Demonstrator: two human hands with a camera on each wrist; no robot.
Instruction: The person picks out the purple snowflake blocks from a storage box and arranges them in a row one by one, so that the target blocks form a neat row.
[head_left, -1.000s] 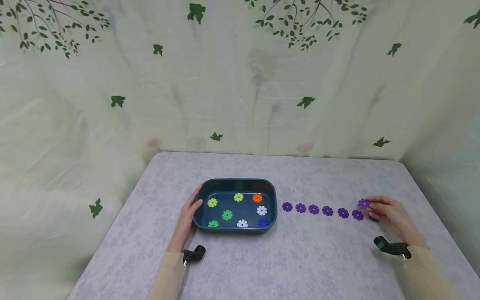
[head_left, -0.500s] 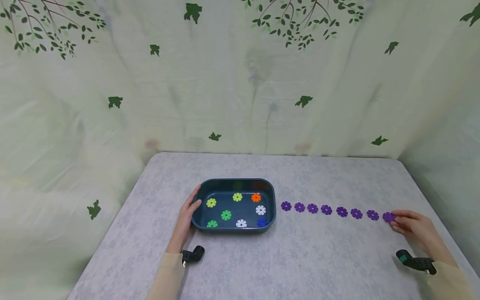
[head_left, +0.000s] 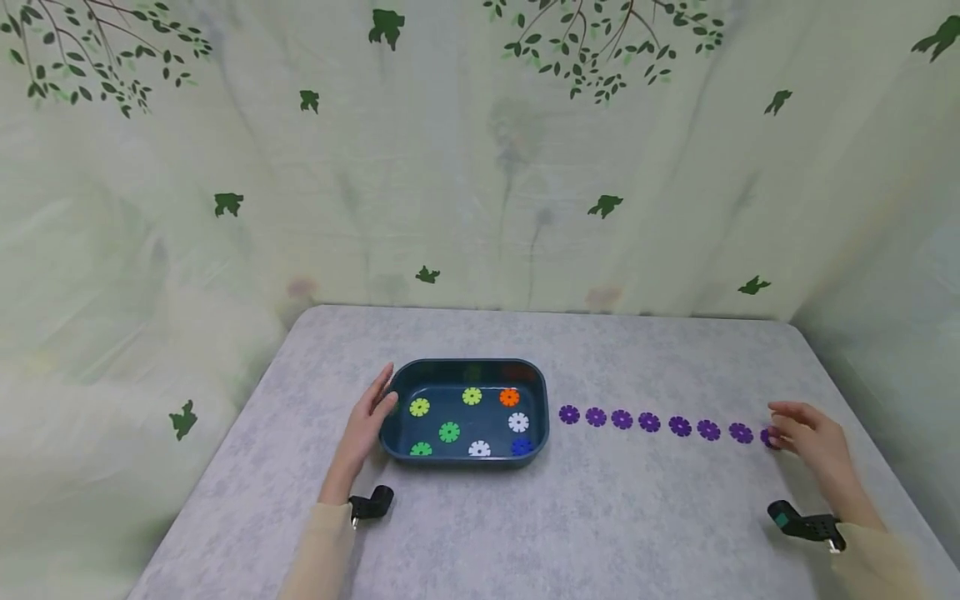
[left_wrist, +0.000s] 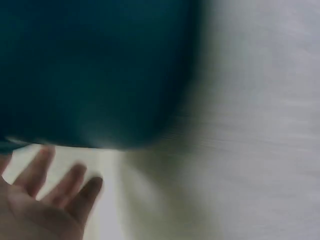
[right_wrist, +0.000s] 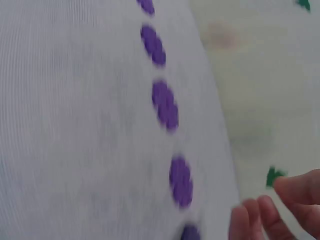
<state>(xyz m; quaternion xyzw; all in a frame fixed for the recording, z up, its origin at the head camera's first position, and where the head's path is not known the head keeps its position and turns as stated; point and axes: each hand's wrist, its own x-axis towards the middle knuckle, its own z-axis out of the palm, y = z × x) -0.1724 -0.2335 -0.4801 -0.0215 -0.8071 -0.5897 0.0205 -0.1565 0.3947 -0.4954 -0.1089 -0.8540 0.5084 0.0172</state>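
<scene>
My left hand (head_left: 363, 429) is at the left end of a dark blue-green rectangular tray (head_left: 468, 463), thumb near its rim. In the left wrist view its loosely spread fingers lie beside the tray wall (left_wrist: 90, 75), not gripping it. Inside the tray are several notched flower-shaped plastic discs: yellow-green, green, orange (head_left: 509, 397), white and blue. From the tray's right side runs a row of several purple notched discs (head_left: 648, 422). Over its right end hovers my right hand (head_left: 813, 442), fingers relaxed around nothing, partly covering the last purple disc (head_left: 766, 437).
A grey mottled cloth covers the table (head_left: 600, 525). Behind it hangs a pale curtain (head_left: 465, 167) printed with leaves and birds. Each wrist carries a black camera mount, one by the left sleeve (head_left: 318, 546).
My right hand set a purple disc at the row's right end, released it, then lifted slightly back leftward. The left hand loosened from the tray and drew a little left.
</scene>
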